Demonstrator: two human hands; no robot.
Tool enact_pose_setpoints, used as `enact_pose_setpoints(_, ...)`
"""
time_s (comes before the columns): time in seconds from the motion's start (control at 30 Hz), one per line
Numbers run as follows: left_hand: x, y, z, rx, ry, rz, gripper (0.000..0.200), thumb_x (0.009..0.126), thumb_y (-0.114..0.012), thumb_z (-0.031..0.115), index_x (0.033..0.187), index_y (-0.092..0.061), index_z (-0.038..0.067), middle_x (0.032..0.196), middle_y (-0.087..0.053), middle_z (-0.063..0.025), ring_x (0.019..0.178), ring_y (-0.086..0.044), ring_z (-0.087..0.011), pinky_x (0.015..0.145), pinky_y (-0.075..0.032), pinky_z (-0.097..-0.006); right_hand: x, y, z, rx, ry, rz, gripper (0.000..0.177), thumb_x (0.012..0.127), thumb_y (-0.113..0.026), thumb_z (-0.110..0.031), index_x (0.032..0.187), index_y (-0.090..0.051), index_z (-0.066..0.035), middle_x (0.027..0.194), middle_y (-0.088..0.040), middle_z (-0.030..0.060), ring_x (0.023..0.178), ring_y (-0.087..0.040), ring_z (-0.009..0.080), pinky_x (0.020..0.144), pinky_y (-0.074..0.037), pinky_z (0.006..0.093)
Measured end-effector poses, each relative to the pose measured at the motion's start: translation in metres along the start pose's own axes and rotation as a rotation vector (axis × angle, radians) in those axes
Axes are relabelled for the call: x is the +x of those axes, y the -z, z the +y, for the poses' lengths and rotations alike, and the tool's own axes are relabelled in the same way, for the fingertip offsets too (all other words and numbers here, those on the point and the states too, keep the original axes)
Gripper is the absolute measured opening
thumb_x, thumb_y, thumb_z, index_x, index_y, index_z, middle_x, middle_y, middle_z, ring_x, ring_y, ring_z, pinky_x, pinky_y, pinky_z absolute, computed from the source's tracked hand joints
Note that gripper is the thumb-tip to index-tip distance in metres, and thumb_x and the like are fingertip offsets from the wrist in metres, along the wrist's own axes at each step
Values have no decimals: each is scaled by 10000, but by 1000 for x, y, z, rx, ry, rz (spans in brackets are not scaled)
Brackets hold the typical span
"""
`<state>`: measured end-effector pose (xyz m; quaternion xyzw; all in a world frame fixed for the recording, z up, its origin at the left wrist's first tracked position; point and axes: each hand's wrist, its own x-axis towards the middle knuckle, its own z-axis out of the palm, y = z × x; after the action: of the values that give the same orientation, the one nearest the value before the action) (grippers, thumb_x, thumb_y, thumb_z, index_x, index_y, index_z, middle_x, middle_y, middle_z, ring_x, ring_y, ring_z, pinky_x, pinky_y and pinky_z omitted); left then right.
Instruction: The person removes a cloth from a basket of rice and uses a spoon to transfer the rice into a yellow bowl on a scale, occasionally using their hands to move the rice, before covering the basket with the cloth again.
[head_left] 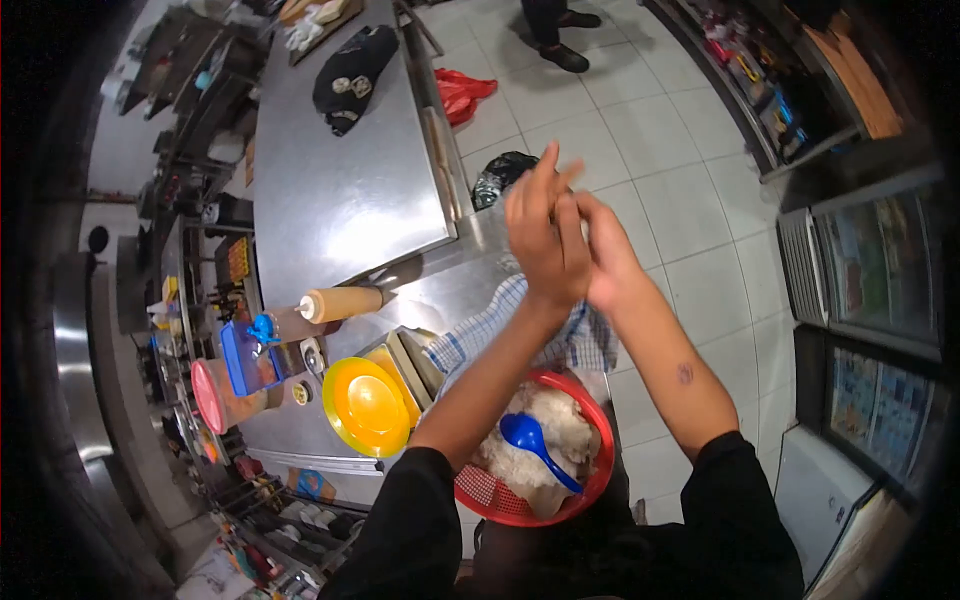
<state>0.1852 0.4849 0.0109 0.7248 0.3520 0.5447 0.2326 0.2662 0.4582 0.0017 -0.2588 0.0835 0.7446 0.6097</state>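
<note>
In a working kitchen, a person in black sleeves brings both bare hands together above a steel desk (420, 312). The left hand (545, 240) is open, its fingers extended and slightly blurred, heel to heel with the right hand (608, 265). The right grip is partly hidden behind the left, and whether it is open or closed cannot be told; nothing shows between the two palms.

Below the forearms, close to the person's body, white rice (560, 408) sits in a red perforated basket (603, 412). A blue spoon (521, 432) lies on the grains, its handle reaching toward the rim. The rice is already in the basket and the spoon is out of both hands; whether any portion has been served or shaped, and how much remains to be handled, cannot be judged from this view. What holds up the basket is also hidden.

A blue-and-white checked cloth (490, 318) lies beyond the basket, beneath the forearms. To the person's left are a yellow dish (368, 402), a squeeze bottle (345, 302) of tan sauce on its side in view, a blue container (238, 358) and a red-lidded jar (209, 397). Farther off, another person's dark shoes (565, 57) stand on the tiled floor (625, 150).
</note>
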Motion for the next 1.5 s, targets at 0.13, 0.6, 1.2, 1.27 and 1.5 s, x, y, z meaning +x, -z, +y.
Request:
enact_pose_setpoints(0.13,60,3,-83,401,72,87,634,1072,-409,390,1562,-350,-8,1583,-405,-231,1497,-304,-375,1184,-167,-540,127,-20,-1,-157,74,106,320,986,-516,-251,1137,-621,12,1003,-699,140,938,-690,283,853,-572,404)
enact_pose_setpoints(0.6,0,226,22,273,281,-50,630,1113,-265,435,1520,-431,-17,1539,-412,-234,1420,-404,-363,1180,-285,-420,131,1,1,-971,455,49,345,1019,-540,-291,1210,-644,-22,1091,-723,105,1010,-656,168,909,-489,309)
enact_pose_setpoints(1.2,-310,275,93,430,167,-507,320,918,-654,288,1116,-705,42,1066,-696,-86,1149,-569,-288,1035,-378,-489,-228,106,223,-2091,153,48,581,863,-590,42,1427,-457,-1,1077,-667,297,1016,-647,466,856,-511,541)
enact_pose_setpoints(1.27,-316,274,84,578,153,-687,360,916,-641,351,1102,-722,54,1071,-694,-88,1164,-540,-283,1053,-325,-546,-237,88,220,-2147,457,46,620,813,-560,97,1418,-456,12,1028,-674,296,988,-654,471,844,-516,541)
enact_pose_setpoints(1.5,-316,275,83,617,207,-755,363,876,-667,345,1064,-715,38,1101,-655,-114,1165,-524,-291,1059,-329,-519,-205,97,231,-2677,561,169,589,794,-564,2,1382,-538,-19,1008,-719,225,797,-712,392,784,-543,493)
